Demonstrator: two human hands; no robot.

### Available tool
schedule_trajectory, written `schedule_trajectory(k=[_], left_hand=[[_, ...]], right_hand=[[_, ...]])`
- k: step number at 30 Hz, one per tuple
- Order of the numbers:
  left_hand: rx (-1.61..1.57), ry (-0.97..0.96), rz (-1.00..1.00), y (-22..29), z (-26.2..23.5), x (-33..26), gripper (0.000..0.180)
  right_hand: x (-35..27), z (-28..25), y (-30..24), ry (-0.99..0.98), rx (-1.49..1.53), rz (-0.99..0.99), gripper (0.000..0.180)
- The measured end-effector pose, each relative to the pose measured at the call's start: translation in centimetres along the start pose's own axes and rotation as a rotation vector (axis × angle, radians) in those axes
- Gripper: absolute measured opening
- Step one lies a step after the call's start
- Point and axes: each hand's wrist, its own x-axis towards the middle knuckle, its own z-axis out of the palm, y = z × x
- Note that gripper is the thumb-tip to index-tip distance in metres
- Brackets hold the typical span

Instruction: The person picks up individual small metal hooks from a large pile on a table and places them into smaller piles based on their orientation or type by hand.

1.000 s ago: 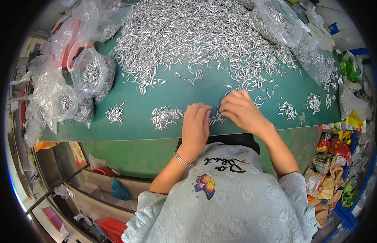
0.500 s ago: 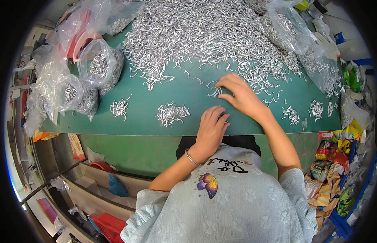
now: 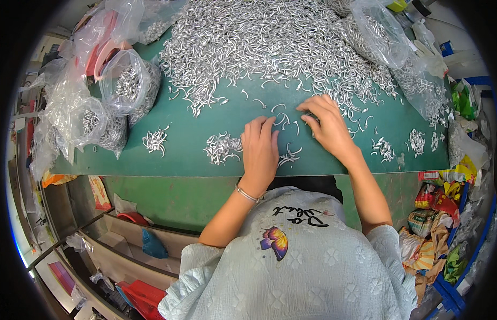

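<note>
A large heap of small, curved, silver metal pieces (image 3: 264, 42) covers the far part of the green table (image 3: 190, 154). My left hand (image 3: 260, 152) is over the table near the front edge, fingers extended and nothing visible in them. A small pile of the same pieces (image 3: 222, 148) lies at its left, and a few more (image 3: 289, 154) sit by its right side. To the right, my right hand (image 3: 328, 127) hovers with thumb and fingers parted, no piece visible between them. Between the two hands lie several loose curved pieces (image 3: 282, 119).
Clear plastic bags (image 3: 128, 85) filled with metal pieces stand at the left, near a pink plastic scoop-like thing (image 3: 105, 56). Another filled bag (image 3: 379, 40) lies at the far right. Small piles rest at the left (image 3: 154, 141) and right (image 3: 416, 141). An open drawer (image 3: 128, 240) sits below left.
My left hand has moved left and farther onto the table, exposing a few pieces beside it. My right hand has shifted slightly right, away from the loose pieces.
</note>
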Motion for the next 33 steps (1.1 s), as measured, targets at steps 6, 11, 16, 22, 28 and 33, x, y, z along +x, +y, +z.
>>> schedule_trajectory(k=[6, 11, 16, 22, 28, 33], left_hand=[[0.049, -0.076, 0.027, -1.1, 0.2, 0.2, 0.01], [-0.018, -0.197, 0.048, -0.1, -1.6, -1.6, 0.013], [-0.065, -0.226, 0.061, 0.3, -1.8, -2.2, 0.019], [-0.071, -0.129, 0.031, 0.4, -2.0, -1.4, 0.028], [0.182, -0.022, 0.052, -2.5, -1.1, 3.7, 0.026], [0.162, -0.109, -0.038, -3.3, -0.3, 4.8, 0.014]], right_hand=[[-0.8, 0.2, -1.9, -0.179, -0.133, -0.043, 0.01], [0.1, 0.3, -0.5, -0.11, 0.084, -0.016, 0.012], [1.0, 1.7, -1.5, -0.099, -0.109, -0.03, 0.016], [1.3, -0.2, -0.6, -0.094, 0.099, 0.054, 0.019], [3.2, 1.7, -0.2, -0.124, -0.161, -0.057, 0.024], [2.9, 1.4, -0.2, -0.131, -0.08, -0.055, 0.022]])
